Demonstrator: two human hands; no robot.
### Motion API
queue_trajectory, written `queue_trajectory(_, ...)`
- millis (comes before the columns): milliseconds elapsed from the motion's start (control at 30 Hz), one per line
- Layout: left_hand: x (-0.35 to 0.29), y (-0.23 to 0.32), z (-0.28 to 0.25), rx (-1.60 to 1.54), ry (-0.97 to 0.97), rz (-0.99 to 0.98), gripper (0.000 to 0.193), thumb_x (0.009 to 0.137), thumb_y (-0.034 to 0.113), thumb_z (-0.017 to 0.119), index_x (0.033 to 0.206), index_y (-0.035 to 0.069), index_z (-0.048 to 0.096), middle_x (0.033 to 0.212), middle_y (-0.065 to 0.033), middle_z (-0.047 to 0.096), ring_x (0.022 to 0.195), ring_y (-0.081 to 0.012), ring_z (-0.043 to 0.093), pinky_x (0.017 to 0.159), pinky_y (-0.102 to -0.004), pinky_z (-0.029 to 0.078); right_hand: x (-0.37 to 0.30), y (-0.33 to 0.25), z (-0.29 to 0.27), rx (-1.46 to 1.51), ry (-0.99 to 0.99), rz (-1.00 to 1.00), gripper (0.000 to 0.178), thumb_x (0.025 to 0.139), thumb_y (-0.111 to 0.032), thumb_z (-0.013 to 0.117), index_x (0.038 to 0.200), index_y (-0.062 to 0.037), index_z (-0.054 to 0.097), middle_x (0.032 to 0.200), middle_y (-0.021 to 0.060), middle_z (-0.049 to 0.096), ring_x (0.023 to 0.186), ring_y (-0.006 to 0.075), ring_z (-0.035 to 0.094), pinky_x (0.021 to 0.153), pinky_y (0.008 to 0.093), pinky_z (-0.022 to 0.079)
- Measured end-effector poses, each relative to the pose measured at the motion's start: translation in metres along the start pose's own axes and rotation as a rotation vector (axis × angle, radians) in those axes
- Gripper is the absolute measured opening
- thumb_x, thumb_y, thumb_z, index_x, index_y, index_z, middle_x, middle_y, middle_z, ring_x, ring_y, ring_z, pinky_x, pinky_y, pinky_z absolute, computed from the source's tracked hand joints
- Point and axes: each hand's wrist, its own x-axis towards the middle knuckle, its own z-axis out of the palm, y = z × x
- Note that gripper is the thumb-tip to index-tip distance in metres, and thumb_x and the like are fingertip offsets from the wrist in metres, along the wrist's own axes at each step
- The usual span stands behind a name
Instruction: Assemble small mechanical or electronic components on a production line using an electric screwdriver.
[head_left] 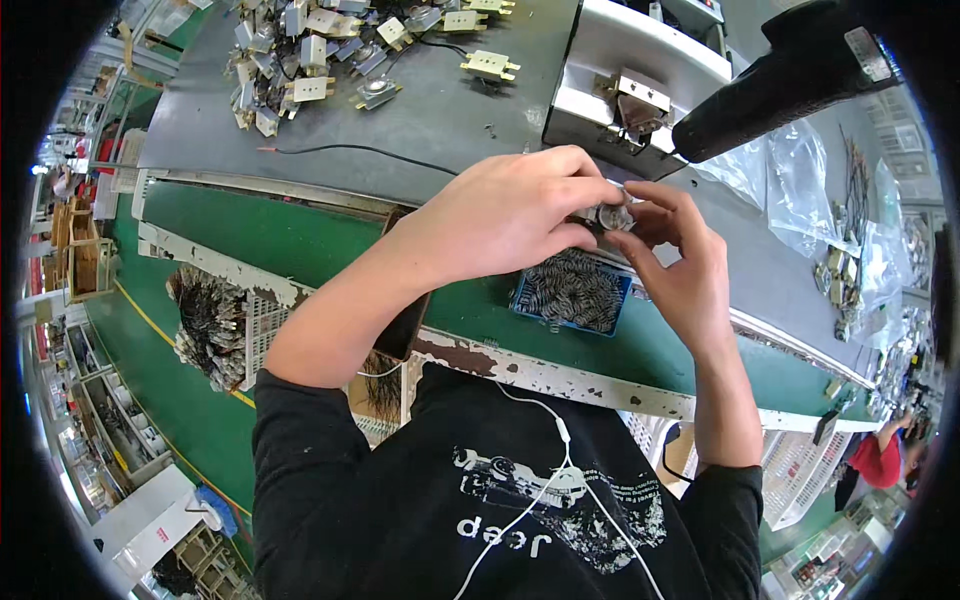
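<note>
Both hands, left hand (510, 215) and right hand (685, 265), pinch a small round metal part (613, 215) with closed fingers, above a blue tray (572, 292).

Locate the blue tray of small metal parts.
In the head view, the blue tray sits right of centre on the green belt, just below both hands.

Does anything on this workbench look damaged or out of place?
Yes. The white edge rail nearest the person is badly chipped, with brown patches showing through the paint. Metal parts lie in a loose heap at the far left. Both hands hold a small metal part normally.
</note>
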Motion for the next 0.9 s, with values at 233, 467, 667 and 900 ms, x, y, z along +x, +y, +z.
queue_trajectory(233,0.0,0.004,-0.001,0.011,-0.026,-0.049,0.035,0.083,0.021,0.075,0.114,0.008,0.067,0.112,-0.0073,0.063,0.091,-0.0278,0.066,0.077,-0.0379,0.054,0.001,0.001,0.001,-0.036,0.007,-0.025,0.042,0.081,-0.003,0.078,0.12,-0.0057,0.062,0.094,0.0112,0.072,0.073,0.0161,0.069,0.066,0.0285,0.054)
queue_trajectory(467,0.002,-0.016,-0.001,0.051,0.076,0.006,0.033,0.084,0.015,0.073,0.117,0.011,0.069,0.099,-0.0084,0.066,0.085,-0.0262,0.066,0.075,-0.0363,0.053,0.007,-0.002,-0.032,-0.22,0.316,-0.275,0.037,0.081,0.001,0.077,0.115,-0.0004,0.062,0.097,0.0119,0.071,0.087,0.0169,0.068,0.074,0.0286,0.054)
queue_trajectory(667,0.025,-0.015,0.0,0.024,-0.063,-0.097,0.029,0.089,0.023,0.068,0.116,0.014,0.069,0.099,-0.0084,0.067,0.094,-0.0292,0.066,0.082,-0.04,0.054,0.081,-0.024,-0.063,0.185,0.572,-0.506,0.044,0.097,-0.009,0.065,0.135,0.0007,0.043,0.119,0.02,0.066,0.105,0.0251,0.066,0.092,0.0317,0.051)
queue_trajectory(900,0.032,-0.015,0.017,0.063,-0.082,-0.103,0.031,0.09,0.025,0.069,0.12,0.019,0.068,0.105,-0.0053,0.065,0.088,-0.0244,0.065,0.08,-0.0368,0.052,0.092,-0.058,-0.044,0.187,0.676,-0.447,0.046,0.087,-0.017,0.069,0.125,0.0036,0.054,0.094,0.0103,0.066,0.07,0.0148,0.062,0.062,0.0258,0.05)
